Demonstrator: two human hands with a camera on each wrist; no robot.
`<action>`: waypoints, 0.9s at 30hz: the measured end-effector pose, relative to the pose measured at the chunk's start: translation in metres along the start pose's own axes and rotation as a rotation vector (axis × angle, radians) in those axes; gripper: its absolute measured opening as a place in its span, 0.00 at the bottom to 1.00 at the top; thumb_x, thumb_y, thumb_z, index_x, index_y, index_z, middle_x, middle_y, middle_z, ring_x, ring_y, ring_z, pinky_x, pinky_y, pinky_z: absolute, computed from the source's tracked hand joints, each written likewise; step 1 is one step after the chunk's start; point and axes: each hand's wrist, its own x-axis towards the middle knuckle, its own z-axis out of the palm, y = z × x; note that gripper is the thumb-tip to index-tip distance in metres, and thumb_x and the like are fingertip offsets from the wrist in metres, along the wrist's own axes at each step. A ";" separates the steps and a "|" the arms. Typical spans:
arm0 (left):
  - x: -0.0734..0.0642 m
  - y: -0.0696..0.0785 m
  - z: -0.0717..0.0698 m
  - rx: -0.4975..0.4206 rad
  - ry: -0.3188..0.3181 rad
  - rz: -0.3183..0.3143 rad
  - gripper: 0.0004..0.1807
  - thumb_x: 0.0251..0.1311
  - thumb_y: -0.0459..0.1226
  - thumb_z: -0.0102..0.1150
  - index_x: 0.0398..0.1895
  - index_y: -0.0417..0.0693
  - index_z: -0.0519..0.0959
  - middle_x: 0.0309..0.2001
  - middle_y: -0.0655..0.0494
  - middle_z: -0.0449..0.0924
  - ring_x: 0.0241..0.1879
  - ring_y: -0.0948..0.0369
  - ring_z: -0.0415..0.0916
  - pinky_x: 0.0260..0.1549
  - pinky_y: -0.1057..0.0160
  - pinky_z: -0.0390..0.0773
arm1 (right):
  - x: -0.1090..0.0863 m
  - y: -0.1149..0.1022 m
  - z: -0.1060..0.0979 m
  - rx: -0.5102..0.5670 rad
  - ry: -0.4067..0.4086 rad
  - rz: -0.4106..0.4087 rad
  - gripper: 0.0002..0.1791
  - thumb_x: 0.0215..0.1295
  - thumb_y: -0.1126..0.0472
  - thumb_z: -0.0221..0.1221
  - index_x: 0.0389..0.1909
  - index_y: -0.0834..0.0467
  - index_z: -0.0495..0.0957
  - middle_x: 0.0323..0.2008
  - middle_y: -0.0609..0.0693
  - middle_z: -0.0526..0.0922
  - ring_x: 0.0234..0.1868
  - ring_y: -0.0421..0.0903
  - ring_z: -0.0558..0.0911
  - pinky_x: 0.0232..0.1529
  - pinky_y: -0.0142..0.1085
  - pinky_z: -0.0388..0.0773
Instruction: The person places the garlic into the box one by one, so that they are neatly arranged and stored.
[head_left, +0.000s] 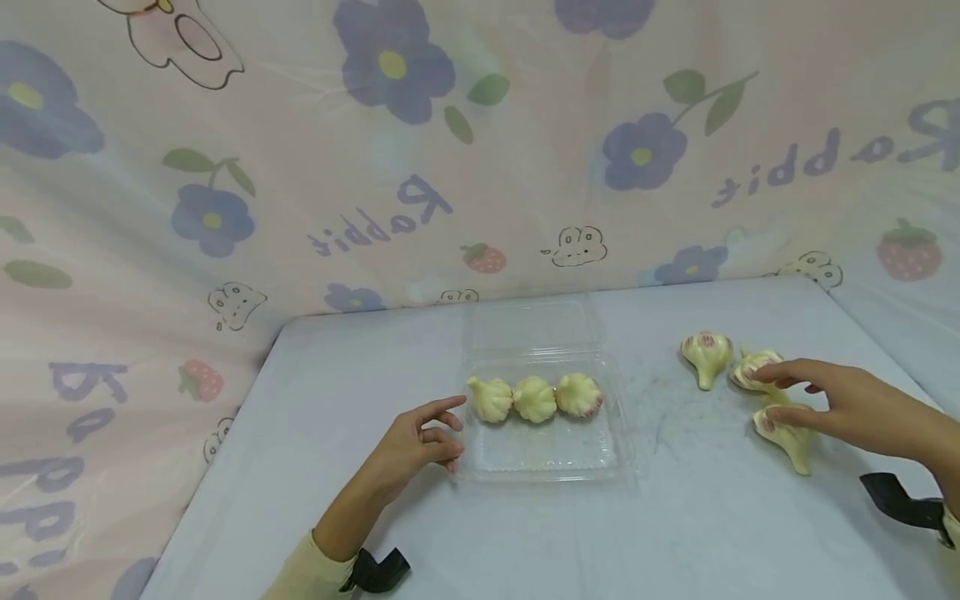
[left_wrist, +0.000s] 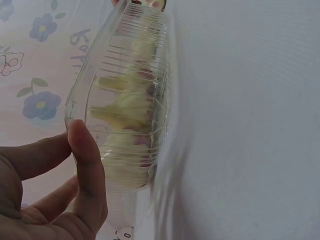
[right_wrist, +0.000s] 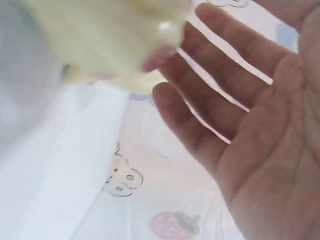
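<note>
A clear plastic clamshell container [head_left: 543, 477] lies with its lid folded back. Three pale garlic bulbs sit in a row inside it, the middle bulb [head_left: 535, 400] between two others. My left hand [head_left: 416, 446] is at the container's left side; in the left wrist view its fingertips [left_wrist: 82, 132] pinch the rim. To the right, my right hand [head_left: 847, 408] reaches over loose garlic, fingers spread and thumb at the nearest bulb [head_left: 787, 437]. Its fingertips are by a second bulb [head_left: 752, 367], partly covered. The right wrist view shows blurred garlic [right_wrist: 115, 40] by the loosely extended fingers [right_wrist: 185, 115].
Another garlic bulb [head_left: 707, 354] lies on the white table [head_left: 697, 533], left of the right hand's bulbs. The container's raised lid [head_left: 532, 325] extends toward the back edge. A patterned curtain [head_left: 510, 167] hangs behind and along the sides.
</note>
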 end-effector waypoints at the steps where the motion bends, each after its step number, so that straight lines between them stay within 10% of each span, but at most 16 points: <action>1: 0.000 0.000 0.000 -0.002 -0.001 0.003 0.38 0.61 0.27 0.64 0.74 0.39 0.61 0.49 0.48 0.69 0.28 0.63 0.80 0.33 0.67 0.85 | -0.002 0.002 0.001 -0.005 -0.001 0.002 0.28 0.57 0.47 0.71 0.58 0.48 0.79 0.50 0.47 0.85 0.46 0.18 0.70 0.38 0.28 0.78; 11: 0.003 -0.002 -0.001 0.014 0.001 -0.003 0.38 0.61 0.26 0.62 0.75 0.41 0.61 0.50 0.45 0.68 0.28 0.62 0.79 0.32 0.66 0.85 | -0.028 0.022 0.012 -0.005 0.080 -0.038 0.28 0.49 0.53 0.75 0.53 0.48 0.79 0.48 0.18 0.69 0.43 0.17 0.71 0.34 0.25 0.76; 27: 0.002 -0.002 0.000 0.015 0.011 0.002 0.38 0.60 0.26 0.64 0.74 0.40 0.62 0.49 0.47 0.69 0.28 0.63 0.79 0.32 0.67 0.84 | -0.015 -0.001 0.017 0.035 0.047 -0.022 0.28 0.54 0.48 0.73 0.57 0.46 0.79 0.48 0.32 0.78 0.42 0.20 0.73 0.37 0.27 0.78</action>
